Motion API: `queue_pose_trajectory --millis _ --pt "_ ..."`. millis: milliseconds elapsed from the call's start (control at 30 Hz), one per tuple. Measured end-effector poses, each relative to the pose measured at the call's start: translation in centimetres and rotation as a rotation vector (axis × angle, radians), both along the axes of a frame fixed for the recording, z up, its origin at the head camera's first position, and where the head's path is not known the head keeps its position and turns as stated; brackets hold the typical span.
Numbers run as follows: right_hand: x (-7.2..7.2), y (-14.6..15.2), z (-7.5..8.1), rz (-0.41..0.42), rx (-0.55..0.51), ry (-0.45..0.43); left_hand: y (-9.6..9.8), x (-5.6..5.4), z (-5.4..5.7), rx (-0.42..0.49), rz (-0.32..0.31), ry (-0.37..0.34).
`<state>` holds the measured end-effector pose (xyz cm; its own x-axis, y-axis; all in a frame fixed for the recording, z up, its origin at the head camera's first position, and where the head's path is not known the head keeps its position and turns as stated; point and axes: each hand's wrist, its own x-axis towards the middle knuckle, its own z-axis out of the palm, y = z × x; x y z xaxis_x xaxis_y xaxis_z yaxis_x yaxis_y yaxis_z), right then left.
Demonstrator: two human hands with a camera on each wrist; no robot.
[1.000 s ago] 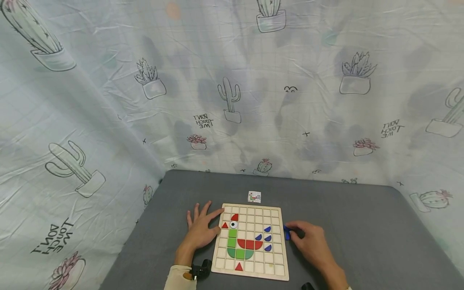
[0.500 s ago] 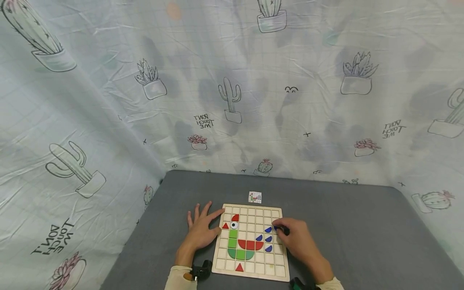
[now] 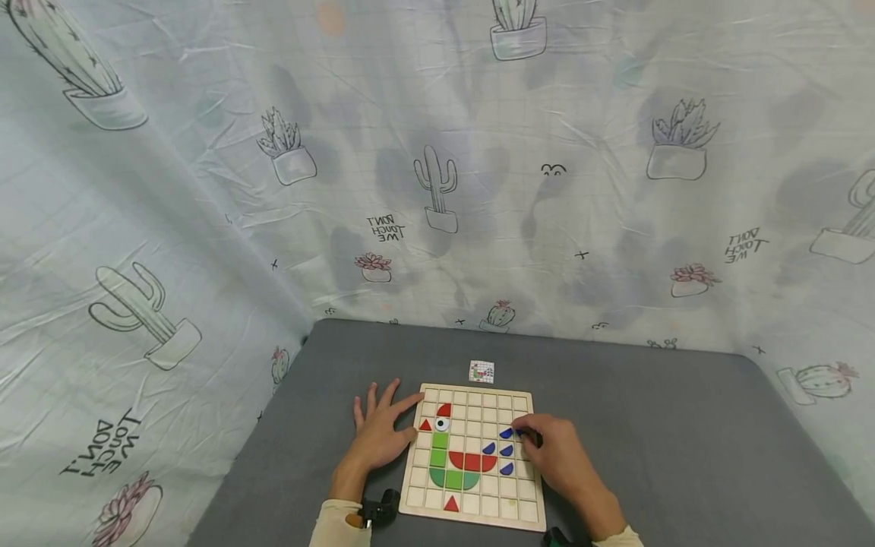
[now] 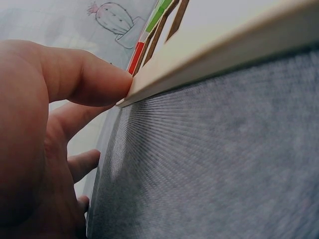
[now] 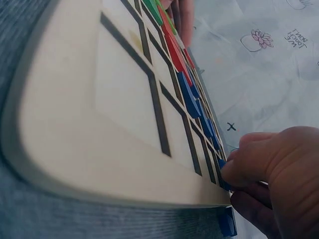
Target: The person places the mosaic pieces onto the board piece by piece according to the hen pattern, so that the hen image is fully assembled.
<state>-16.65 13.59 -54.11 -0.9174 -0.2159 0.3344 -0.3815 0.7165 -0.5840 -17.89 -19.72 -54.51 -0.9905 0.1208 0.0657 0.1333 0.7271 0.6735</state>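
Note:
A square wooden grid board (image 3: pixel 483 503) lies on the table, with flat coloured pieces in its cells. Green squares (image 3: pixel 439 458), red pieces (image 3: pixel 472 462), an eye tile (image 3: pixel 442 424) and several blue semicircles (image 3: pixel 506 450) sit in them. My right hand (image 3: pixel 560 454) pinches a blue piece (image 5: pixel 223 172) over a cell at the board's right side, its fingertips hiding most of it. Beside the board's left edge, my left hand (image 3: pixel 378 434) rests with spread fingers, thumb and index finger touching the rim. Another blue piece (image 5: pixel 228 222) shows just outside the board, below my right fingers.
A small picture card (image 3: pixel 481 371) with a coloured grid design lies behind the board. Grey cloth covers the table (image 3: pixel 649 425), and a cactus-print curtain (image 3: pixel 437 273) hangs along its back and sides.
My right hand has moved left from beside the board to over its right-hand cells, bringing a blue piece along. The left hand stays at the left edge.

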Motion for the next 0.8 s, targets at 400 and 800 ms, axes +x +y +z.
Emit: queue_pose_trajectory --millis 400,800 --pt "0.1 1.0 0.3 -0.007 0.011 0.066 0.1 0.1 0.1 0.003 0.0 0.0" --pt "-0.7 2.7 -0.3 -0.087 0.036 0.052 0.0 -0.1 0.0 -0.009 0.002 -0.008"
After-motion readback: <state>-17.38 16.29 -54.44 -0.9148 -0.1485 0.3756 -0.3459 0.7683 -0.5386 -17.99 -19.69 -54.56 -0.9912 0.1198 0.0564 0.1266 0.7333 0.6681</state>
